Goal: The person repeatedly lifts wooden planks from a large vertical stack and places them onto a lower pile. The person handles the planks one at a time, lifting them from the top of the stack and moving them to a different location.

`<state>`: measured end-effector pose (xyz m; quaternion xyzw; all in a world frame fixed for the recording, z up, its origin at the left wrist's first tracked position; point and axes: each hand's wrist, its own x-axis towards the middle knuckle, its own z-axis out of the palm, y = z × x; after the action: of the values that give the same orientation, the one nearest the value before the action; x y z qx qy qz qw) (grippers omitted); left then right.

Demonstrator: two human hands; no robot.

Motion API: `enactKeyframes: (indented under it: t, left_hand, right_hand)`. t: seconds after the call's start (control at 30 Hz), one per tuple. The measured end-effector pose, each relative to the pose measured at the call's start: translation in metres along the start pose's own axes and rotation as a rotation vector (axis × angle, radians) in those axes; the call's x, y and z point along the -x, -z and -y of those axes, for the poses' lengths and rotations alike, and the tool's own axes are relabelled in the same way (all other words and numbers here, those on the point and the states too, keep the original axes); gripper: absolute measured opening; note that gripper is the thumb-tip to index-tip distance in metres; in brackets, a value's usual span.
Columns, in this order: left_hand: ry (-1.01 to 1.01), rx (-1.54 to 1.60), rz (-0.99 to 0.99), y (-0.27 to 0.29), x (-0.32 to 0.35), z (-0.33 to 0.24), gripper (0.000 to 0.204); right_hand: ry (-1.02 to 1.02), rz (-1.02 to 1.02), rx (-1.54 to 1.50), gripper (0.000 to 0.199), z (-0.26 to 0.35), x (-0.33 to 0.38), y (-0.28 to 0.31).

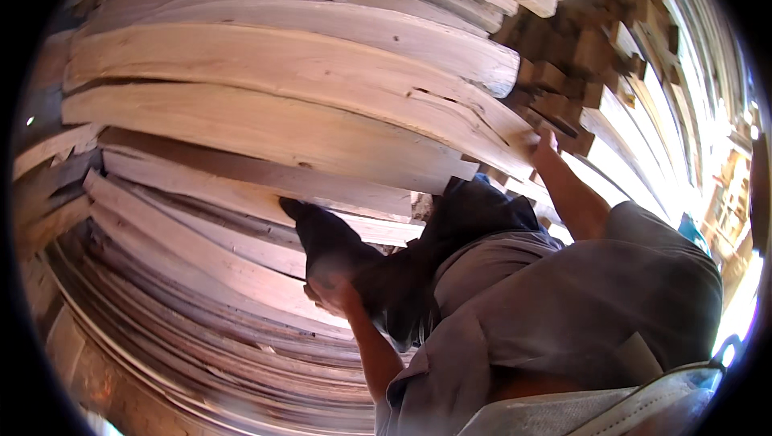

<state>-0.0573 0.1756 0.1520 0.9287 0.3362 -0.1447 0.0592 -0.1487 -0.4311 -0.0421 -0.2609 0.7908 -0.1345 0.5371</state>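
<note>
Rough pale planks (265, 126), stacked flat, lie before both hands: the left hand (328, 291) clutches a dark cloth (326, 235) pressed against a plank edge, while the right hand (545, 145) reaches up, fingers closed on the upper plank's end.

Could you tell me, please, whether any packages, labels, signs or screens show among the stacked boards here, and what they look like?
None in view: only pale stacked wooden planks, darker short wood blocks at the upper right, and a person in a grey shirt reaching into the pile.
</note>
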Motion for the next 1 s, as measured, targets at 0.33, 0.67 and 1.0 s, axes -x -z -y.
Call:
enactKeyframes:
  t: [0.33, 0.67, 1.0]
  left_hand:
    - [-0.074, 0.079, -0.041, -0.02, -0.016, 0.035, 0.062]
    - [0.167, -0.188, 0.127, -0.026, -0.028, -0.049, 0.065]
    - [-0.191, 1.012, 0.446, -0.179, -0.014, -0.126, 0.074]
  right_hand:
    - [-0.002, -0.084, 0.074, 0.035, 0.017, 0.055, -0.051]
    - [0.172, 0.269, 0.354, 0.031, 0.006, 0.094, -0.109]
    - [0.676, 0.151, 0.964, 0.025, 0.102, 0.075, -0.083]
